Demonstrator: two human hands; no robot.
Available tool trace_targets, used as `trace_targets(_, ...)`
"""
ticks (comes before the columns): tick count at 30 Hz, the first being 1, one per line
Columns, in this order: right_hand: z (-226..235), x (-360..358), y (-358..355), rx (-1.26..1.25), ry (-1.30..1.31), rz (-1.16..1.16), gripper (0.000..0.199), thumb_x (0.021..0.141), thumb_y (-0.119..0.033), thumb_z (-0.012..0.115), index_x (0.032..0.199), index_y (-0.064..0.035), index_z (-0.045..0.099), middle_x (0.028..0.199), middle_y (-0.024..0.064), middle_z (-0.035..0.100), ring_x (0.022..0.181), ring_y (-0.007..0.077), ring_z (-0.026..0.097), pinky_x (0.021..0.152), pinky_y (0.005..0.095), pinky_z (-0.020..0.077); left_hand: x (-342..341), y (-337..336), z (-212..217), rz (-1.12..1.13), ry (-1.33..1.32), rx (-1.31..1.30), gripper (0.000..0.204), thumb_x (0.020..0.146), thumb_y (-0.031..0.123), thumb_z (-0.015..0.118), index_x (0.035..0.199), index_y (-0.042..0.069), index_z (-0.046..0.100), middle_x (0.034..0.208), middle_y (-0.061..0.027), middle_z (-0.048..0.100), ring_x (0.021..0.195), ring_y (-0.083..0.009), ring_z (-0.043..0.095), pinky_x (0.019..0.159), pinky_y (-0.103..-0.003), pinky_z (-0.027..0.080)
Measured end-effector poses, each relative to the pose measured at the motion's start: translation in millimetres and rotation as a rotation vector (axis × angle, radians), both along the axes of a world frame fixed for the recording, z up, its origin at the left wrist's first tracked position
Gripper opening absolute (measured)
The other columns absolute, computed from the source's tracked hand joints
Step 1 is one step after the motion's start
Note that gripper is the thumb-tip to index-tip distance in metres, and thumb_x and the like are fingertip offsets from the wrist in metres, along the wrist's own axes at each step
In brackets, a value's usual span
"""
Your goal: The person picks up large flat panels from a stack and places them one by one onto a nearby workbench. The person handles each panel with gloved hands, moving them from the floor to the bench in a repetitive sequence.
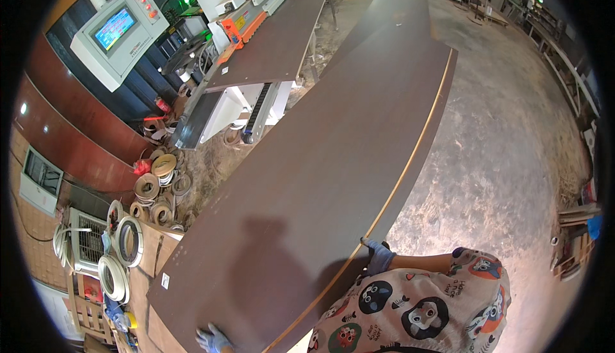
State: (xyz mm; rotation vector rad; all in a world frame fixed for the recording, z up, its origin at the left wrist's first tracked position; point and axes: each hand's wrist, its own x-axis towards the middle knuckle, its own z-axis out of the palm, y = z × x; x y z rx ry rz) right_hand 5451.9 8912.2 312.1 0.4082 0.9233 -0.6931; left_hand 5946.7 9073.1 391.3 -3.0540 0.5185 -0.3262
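both gloved hands hold the long dark brown laminated board [307, 180] — left hand [213, 339] clasps its near end, right hand [378, 255] its pale edge, beside the edge-banding machine [256, 7]

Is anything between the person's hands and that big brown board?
No, nothing visible. Both gloved hands are already on the big brown board: the left hand grips its near bottom edge, and the right hand holds its pale right edge.

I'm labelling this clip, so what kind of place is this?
Most likely a furniture or panel workshop: the gloved hands (left hand, right hand) hold a long dark brown board beside a large machine with a control screen and rolls of edge tape.
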Motion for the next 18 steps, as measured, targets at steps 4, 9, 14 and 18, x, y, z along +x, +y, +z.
trace_targets(4, 34, -45, -50, -0.160, 0.221, -0.075, 0.072, 0.076, -0.050, 0.063, 0.136, -0.0207, 0.037, 0.144, 0.0122, 0.033, 0.129, 0.0428, 0.028, 0.103, 0.0644, 0.0195, 5, -122, -53, -0.250, 0.034, 0.014, 0.067, 0.085, 0.054, 0.051, 0.139, 0.018, 0.036, 0.145, -0.0181, 0.028, 0.132, -0.0382, 0.028, 0.103, -0.055, 0.026)
trace_targets(9, -39, -180, -155, -0.328, 0.256, -0.209, 0.052, 0.079, -0.046, 0.060, 0.120, -0.0145, 0.055, 0.120, 0.0101, 0.058, 0.111, 0.0295, 0.053, 0.099, 0.0471, 0.0391, -68, -303, -42, -0.654, 0.004, -0.085, 0.069, 0.081, 0.051, 0.057, 0.136, 0.014, 0.040, 0.142, -0.0183, 0.034, 0.129, -0.0395, 0.032, 0.105, -0.052, 0.026)
trace_targets(14, -110, -341, -269, -0.475, 0.427, -0.287, 0.052, 0.077, -0.050, 0.064, 0.114, -0.0142, 0.059, 0.111, 0.0066, 0.063, 0.105, 0.0281, 0.056, 0.096, 0.0471, 0.0414, -132, -477, -23, -0.851, 0.190, -0.036, 0.053, 0.082, 0.054, 0.053, 0.115, 0.013, 0.061, 0.120, -0.0153, 0.058, 0.120, -0.0315, 0.047, 0.100, -0.046, 0.034)
trace_targets(18, -91, -396, -329, -0.446, 0.586, -0.278, 0.058, 0.083, -0.055, 0.054, 0.124, -0.0142, 0.053, 0.125, 0.0074, 0.056, 0.115, 0.0294, 0.050, 0.100, 0.0485, 0.0366, -178, -542, -21, -0.771, 0.376, 0.159, 0.054, 0.087, 0.059, 0.040, 0.111, 0.017, 0.063, 0.113, -0.0138, 0.062, 0.105, -0.0316, 0.059, 0.092, -0.040, 0.043)
